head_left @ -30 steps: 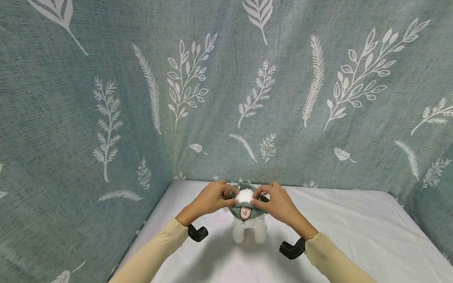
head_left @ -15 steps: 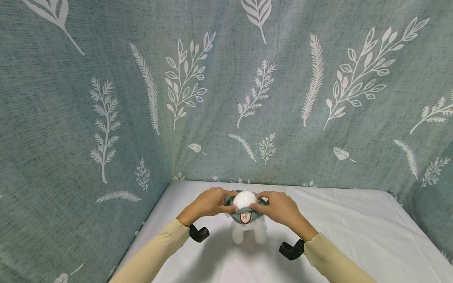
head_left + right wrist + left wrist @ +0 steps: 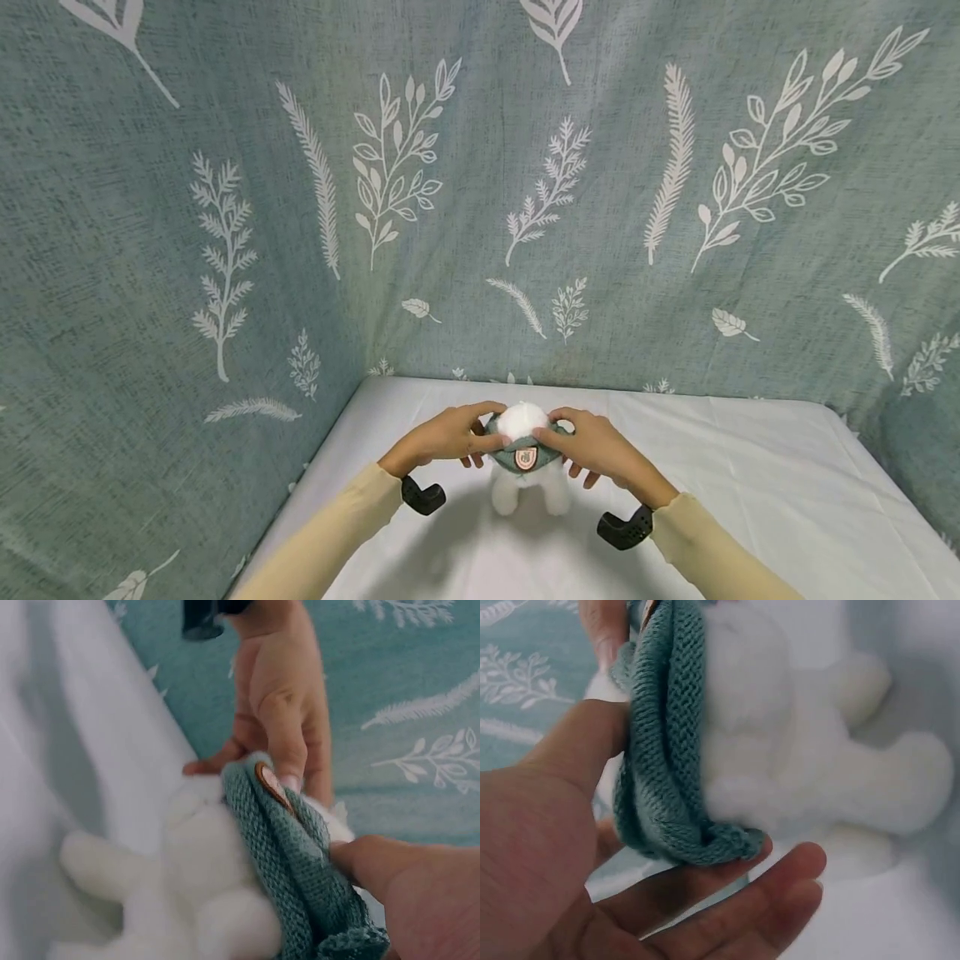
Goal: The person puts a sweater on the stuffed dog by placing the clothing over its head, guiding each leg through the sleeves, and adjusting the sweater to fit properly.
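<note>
A white plush toy (image 3: 523, 421) stands on the white-covered table, its stubby legs toward me. Around its head sits a teal knitted hat (image 3: 667, 742), its rim rolled and the white crown showing through the middle. A pinkish shield-shaped patch (image 3: 526, 457) marks the hat's front. My left hand (image 3: 452, 433) pinches the hat's left side between thumb and fingers, with other fingers spread below. On the right side my right hand (image 3: 596, 442) grips the knit the same way, its thumb pressed on the rolled rim. The toy's face is hidden from the head view.
A white cloth (image 3: 750, 492) covers the table. Teal curtains (image 3: 480, 208) with white leaf prints rise behind it and along the left. A black wrist device (image 3: 423, 497) is strapped on the left wrist, another black device (image 3: 626, 528) on the right.
Both hands have drawn the knitted hat down around the toy's head, so more of the white crown shows. The hat's pointed top has dropped out of sight, and the patch sits slightly lower.
</note>
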Motion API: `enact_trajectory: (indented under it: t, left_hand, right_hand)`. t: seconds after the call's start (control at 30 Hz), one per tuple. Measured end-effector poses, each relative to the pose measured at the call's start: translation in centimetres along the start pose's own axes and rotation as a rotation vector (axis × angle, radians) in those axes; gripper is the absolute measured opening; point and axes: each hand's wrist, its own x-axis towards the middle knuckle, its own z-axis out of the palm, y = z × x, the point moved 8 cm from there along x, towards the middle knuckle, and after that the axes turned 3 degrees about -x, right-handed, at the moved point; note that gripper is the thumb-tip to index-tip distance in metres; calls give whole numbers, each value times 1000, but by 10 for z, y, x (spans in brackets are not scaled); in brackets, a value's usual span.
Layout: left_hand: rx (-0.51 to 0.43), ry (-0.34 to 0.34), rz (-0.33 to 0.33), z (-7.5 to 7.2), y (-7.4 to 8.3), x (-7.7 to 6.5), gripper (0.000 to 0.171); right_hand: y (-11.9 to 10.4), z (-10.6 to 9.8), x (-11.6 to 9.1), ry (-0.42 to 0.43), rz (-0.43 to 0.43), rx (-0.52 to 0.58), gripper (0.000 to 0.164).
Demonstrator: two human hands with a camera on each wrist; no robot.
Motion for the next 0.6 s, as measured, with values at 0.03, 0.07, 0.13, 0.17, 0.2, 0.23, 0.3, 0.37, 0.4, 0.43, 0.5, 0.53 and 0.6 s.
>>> enact_trajectory:
  t: [0.03,0.07,0.13,0.17,0.2,0.23,0.3,0.37,0.4,0.43,0.5,0.53,0.6]
  left_hand:
    - [-33,0,-11,1,-1,1,54]
    - [-65,0,-21,2,-2,2,55]
    - [-133,-6,-38,5,-4,3,55]
    - [-172,-13,-39,7,-4,4,53]
    - [-207,-19,-41,9,-5,4,51]
    - [-248,-25,-43,11,-5,5,50]
    - [-321,-32,-43,14,-5,6,47]
    - [-388,-29,-48,16,-6,7,46]
    - [-413,-23,-54,17,-7,8,46]
    - [-443,-18,-61,18,-8,8,47]
    - [-489,-3,-76,18,-11,8,49]
    - [-509,2,-80,18,-13,8,50]
    - [-547,11,-90,19,-16,7,52]
  right_hand:
    - [2,1,0,-12,6,44,65]
    - [4,2,0,-25,12,86,67]
    - [6,5,0,-51,17,140,72]
    - [6,6,0,-63,19,163,73]
    - [6,7,-1,-72,19,180,74]
    - [7,7,-1,-81,22,198,74]
    - [7,8,-3,-93,23,235,73]
    - [7,9,-4,-101,20,271,70]
    - [7,9,-4,-103,18,284,69]
    - [7,10,-4,-105,15,295,68]
    - [8,12,-5,-103,12,307,68]
    - [9,12,-5,-102,11,312,68]
    - [11,14,-4,-99,14,318,68]
